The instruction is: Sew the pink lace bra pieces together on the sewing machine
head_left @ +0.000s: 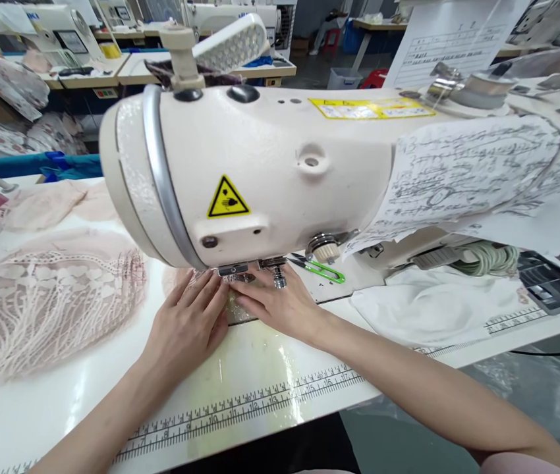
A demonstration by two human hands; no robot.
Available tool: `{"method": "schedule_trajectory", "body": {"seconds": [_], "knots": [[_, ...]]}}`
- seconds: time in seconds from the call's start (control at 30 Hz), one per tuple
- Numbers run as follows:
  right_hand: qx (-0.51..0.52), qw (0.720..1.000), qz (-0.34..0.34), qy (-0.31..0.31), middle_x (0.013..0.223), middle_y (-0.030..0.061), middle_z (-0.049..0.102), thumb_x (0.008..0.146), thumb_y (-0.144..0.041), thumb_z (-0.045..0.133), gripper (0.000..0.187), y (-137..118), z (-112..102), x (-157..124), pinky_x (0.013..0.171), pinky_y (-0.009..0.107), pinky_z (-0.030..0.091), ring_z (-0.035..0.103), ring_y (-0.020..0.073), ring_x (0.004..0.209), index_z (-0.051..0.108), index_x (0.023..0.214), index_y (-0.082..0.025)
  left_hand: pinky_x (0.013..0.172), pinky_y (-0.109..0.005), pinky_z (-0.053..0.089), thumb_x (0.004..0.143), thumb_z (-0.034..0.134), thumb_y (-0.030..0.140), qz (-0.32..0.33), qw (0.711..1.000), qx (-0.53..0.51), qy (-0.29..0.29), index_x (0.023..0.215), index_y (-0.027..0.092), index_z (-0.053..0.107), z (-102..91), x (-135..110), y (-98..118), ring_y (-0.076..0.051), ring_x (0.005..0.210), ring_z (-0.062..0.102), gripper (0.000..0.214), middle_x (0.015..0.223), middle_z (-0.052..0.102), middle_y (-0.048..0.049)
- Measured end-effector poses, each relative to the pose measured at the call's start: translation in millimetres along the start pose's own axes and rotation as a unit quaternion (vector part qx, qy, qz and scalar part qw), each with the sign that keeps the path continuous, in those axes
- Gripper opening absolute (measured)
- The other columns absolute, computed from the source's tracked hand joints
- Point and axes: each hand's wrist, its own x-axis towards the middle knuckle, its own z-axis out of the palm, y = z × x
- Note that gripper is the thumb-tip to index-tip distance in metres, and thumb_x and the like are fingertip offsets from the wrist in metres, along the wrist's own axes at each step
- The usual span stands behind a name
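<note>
From the head view, I see a person working bare-handed below a cream sewing machine (pixel 270 151), whose arm crosses the middle of the frame. The left hand (pixel 186 326) lies palm down left of the presser foot (pixel 241 277), fingers stretched out flat and close together, resting on fabric without a grasp. The right hand (pixel 282 303) comes in from the lower right, fingers reaching leftward under the machine's head; its fingertips are partly hidden, so I can't tell whether they pinch anything. The pale pink fabric (pixel 170 280) is at the centre, mostly covered by the left hand, with an edge showing beyond its fingers.

Just beyond the right wrist lie green-handled snips (pixel 327 271), and right of centre a crumpled white cloth (pixel 433 306). At the left edge a fringed lace piece (pixel 57 296) is spread on the white table (pixel 53 408). A printed ruler scale (pixel 255 398) runs along the near edge (its numbers climb rightward). A scribbled sheet (pixel 462 178) hangs over the machine, upper right.
</note>
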Motion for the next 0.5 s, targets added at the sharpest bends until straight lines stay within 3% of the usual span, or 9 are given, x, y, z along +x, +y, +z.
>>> {"method": "schedule_trajectory", "body": {"seconds": [0.5], "knots": [[-0.035,0.998,-0.001,-0.044,0.112,0.0048,0.07,0.097,-0.033,0.05,0.028,-0.1,-3.2,-0.2,0.094,0.039,0.038,0.062,0.0206,0.098,0.065,0.12,-0.026,0.112,-0.048,0.037,0.093,0.044,0.026,-0.004,1.0,-0.016,-0.015,0.125,0.009,0.059,0.2,1.1,-0.6,-0.028,0.123,0.057,0.039,0.132,0.061,-0.01]]}}
